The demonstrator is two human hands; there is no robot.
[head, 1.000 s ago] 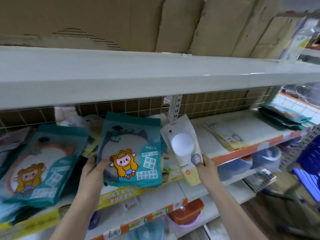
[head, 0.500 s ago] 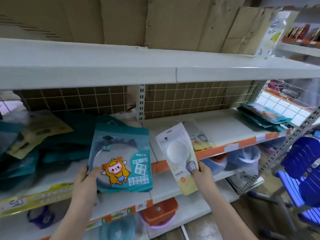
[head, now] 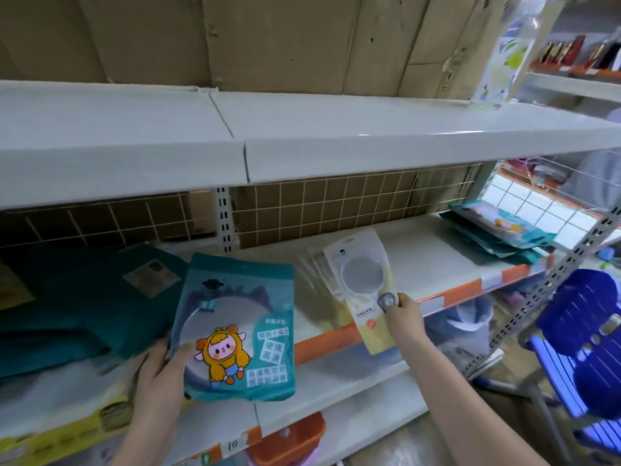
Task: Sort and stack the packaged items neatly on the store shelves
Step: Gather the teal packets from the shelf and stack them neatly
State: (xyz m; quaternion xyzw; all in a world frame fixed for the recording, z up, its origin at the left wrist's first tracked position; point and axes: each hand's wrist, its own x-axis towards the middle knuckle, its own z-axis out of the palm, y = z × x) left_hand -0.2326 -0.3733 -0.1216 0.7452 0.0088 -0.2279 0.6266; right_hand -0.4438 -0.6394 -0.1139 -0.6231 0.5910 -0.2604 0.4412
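My left hand (head: 161,368) grips the lower left edge of a teal packet (head: 240,317) printed with a yellow cartoon figure, held upright in front of the shelf. My right hand (head: 401,314) pinches the lower part of a white and pale yellow packet (head: 361,280) with a round mirror inside. That packet tilts over a small stack of like packets (head: 314,264) lying on the white middle shelf (head: 420,250). A heap of dark teal packets (head: 84,297) lies on the shelf at the left.
Another pile of teal packets (head: 504,230) lies at the shelf's right end. Cardboard boxes (head: 268,42) fill the upper shelf. A wire grid (head: 336,203) backs the middle shelf. A blue plastic chair (head: 584,338) stands at the right. Orange tubs (head: 289,438) sit on the lower shelf.
The view has swung right along the shelf. My right hand has carried the white packet up and over the stack on the shelf. The teal packet has stayed in my left hand.
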